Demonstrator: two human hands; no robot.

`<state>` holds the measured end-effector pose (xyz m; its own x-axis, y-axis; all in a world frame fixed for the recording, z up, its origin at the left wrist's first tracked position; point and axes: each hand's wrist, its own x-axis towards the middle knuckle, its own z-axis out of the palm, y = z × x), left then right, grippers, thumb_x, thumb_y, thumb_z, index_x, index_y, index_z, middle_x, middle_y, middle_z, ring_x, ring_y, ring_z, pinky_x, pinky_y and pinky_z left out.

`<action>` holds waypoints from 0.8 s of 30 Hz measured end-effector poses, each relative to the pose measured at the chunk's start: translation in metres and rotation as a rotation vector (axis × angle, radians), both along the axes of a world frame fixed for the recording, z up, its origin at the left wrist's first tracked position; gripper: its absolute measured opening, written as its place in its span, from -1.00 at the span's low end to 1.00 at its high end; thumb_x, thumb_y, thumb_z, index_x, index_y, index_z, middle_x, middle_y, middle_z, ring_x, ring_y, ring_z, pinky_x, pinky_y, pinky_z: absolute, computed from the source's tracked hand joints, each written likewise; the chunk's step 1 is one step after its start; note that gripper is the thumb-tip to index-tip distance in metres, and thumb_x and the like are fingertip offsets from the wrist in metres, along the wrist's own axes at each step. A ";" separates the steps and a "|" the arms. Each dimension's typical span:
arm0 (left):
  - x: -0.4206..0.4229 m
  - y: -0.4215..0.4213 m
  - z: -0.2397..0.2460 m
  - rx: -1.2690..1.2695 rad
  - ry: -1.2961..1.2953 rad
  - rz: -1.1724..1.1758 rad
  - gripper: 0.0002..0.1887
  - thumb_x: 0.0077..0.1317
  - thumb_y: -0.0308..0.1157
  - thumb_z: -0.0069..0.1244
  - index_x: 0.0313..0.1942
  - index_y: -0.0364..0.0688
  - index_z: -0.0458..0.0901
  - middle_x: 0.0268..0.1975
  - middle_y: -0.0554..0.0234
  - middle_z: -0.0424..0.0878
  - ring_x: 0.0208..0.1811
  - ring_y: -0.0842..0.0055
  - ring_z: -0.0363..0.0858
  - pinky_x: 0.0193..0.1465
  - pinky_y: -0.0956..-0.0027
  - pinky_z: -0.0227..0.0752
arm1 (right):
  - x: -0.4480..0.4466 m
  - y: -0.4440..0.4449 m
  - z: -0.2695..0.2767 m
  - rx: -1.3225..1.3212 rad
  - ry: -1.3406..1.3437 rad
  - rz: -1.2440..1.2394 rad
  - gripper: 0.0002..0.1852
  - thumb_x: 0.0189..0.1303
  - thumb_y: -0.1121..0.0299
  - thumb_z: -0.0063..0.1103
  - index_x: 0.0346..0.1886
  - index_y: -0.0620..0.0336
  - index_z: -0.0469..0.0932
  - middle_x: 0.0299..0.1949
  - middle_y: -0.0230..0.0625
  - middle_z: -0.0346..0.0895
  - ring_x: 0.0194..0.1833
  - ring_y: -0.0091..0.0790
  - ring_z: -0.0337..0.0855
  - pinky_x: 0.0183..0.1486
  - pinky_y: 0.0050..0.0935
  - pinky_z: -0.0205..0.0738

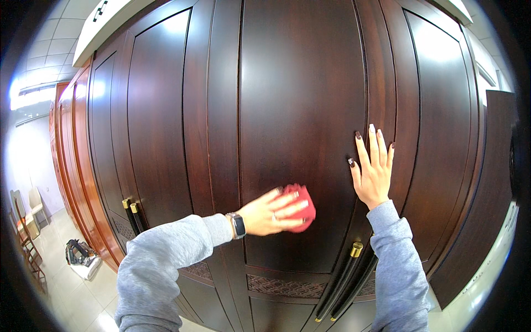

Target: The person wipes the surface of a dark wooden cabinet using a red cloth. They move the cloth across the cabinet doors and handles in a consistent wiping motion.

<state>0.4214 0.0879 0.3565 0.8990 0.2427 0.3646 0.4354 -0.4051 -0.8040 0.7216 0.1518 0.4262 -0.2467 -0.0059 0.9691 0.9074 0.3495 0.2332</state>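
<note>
A dark brown wooden wardrobe (298,103) fills most of the view. My left hand (269,212) holds a crumpled red cloth (305,207) against its middle door panel; the hand and cloth are slightly blurred, and a smartwatch (237,225) is on that wrist. To the right, my right hand (373,170) lies flat with spread fingers on the door frame, holding nothing. Below it stand long black door handles with gold ends (356,250), partly hidden by the right sleeve. A carved decorative band (286,286) crosses the door beneath the cloth.
Another pair of handles (132,209) stands out at the left, just above my left sleeve. Reddish-brown cabinets (81,166) continue beyond. A bag (79,252) lies on the tiled floor (72,294), with chairs (36,203) farther back. A dark panel (477,199) stands at the right.
</note>
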 end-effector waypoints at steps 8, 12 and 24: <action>0.021 0.015 0.033 0.037 0.253 -0.166 -0.39 0.14 -0.09 0.13 0.24 0.33 0.37 0.47 0.24 0.22 0.39 0.20 0.32 0.23 -0.04 0.38 | 0.002 -0.001 0.001 -0.015 0.001 0.025 -0.38 0.32 0.11 0.03 0.45 -0.05 0.27 0.54 -0.15 0.00 0.54 -0.10 -0.05 0.51 0.12 -0.33; 0.036 0.027 0.098 0.185 -0.071 -0.127 -0.33 0.06 -0.01 0.22 0.24 0.33 0.42 0.48 0.18 0.19 0.44 0.12 0.21 0.24 -0.16 0.34 | 0.004 -0.001 0.000 -0.027 0.008 0.065 -0.37 0.32 0.14 0.02 0.46 -0.05 0.25 0.54 -0.17 0.01 0.54 -0.12 -0.04 0.52 0.09 -0.33; 0.085 0.051 0.217 0.711 -0.880 -0.132 -0.52 0.33 -0.06 0.04 0.22 0.03 0.52 0.38 -0.03 0.28 0.37 -0.09 0.21 0.33 -0.10 0.20 | 0.006 0.003 -0.001 -0.027 0.014 0.071 -0.35 0.31 0.16 -0.02 0.48 0.01 0.21 0.54 -0.21 0.02 0.55 -0.14 -0.06 0.53 0.09 -0.32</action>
<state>0.5066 0.1385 0.5739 0.2667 -0.3488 0.8985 0.9496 -0.0643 -0.3068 0.7272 0.1544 0.4256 -0.2331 0.0030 0.9724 0.8831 0.4195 0.2104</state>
